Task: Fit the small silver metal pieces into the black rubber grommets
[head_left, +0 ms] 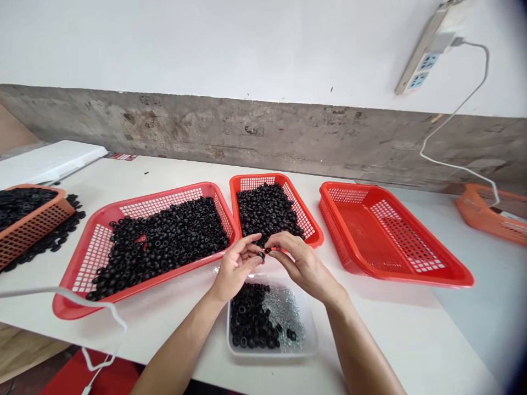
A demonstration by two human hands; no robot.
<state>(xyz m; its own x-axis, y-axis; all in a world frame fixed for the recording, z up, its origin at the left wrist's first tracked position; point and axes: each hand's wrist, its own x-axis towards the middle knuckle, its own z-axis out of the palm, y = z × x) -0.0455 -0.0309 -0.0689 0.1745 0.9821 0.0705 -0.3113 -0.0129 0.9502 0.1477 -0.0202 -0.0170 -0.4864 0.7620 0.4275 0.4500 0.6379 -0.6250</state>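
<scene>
2 hands [239, 264] [302, 265], 1 clr box [272, 354], 2 loaded red bskts [82, 264] [314, 239]

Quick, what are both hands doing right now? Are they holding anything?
Left hand: closed, pinching a small black piece.
Right hand: closed, pinching another little black piece by its fingertips.

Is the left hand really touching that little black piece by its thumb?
Touching. The head view shows it: the left hand holds the little black piece at its fingertips, with no gap between skin and piece.
</scene>
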